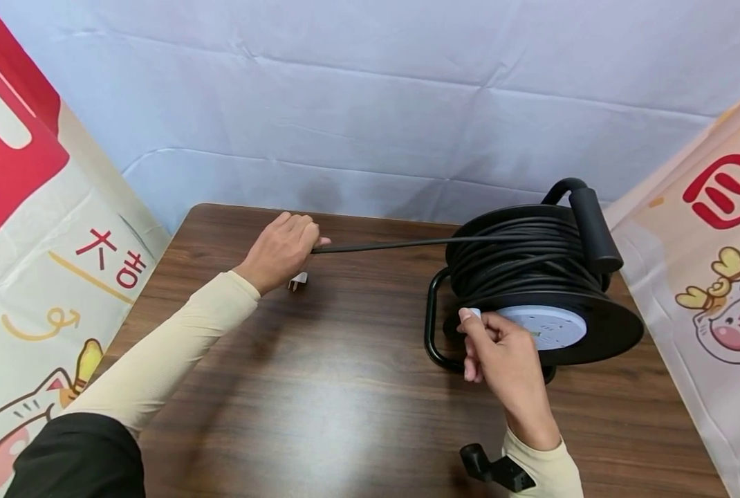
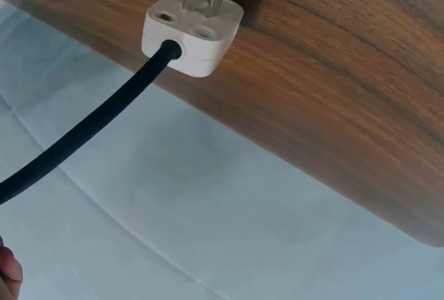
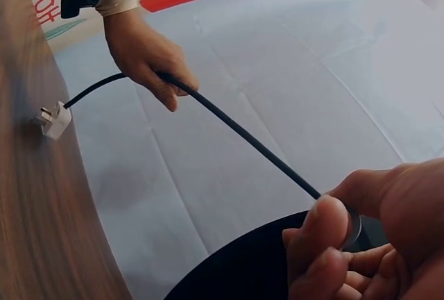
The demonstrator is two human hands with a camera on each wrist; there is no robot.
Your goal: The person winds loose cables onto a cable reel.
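Note:
My left hand (image 1: pixel 281 250) grips a black cable (image 1: pixel 385 245) above the back left of the table. From there the cable runs taut to a black cable reel (image 1: pixel 615 328) at the right, wound with many turns. A white three-pin plug (image 2: pixel 194 32) ends the short length of cable beyond the left hand, close over the wood, prongs facing away from the cloth. At the reel's near flange, my right hand (image 1: pixel 503 349) pinches a small dark knob (image 3: pixel 355 229), mostly hidden by thumb and fingers. A pale socket panel (image 1: pixel 553 328) sits in the flange's middle.
The reel stands on a tubular black frame (image 1: pixel 431 315) with a thick carry handle (image 1: pixel 596 232) on top. The brown wooden table (image 1: pixel 320 373) backs onto a pale cloth (image 1: pixel 345 104). Printed banners (image 1: pixel 28 207) flank it on both sides.

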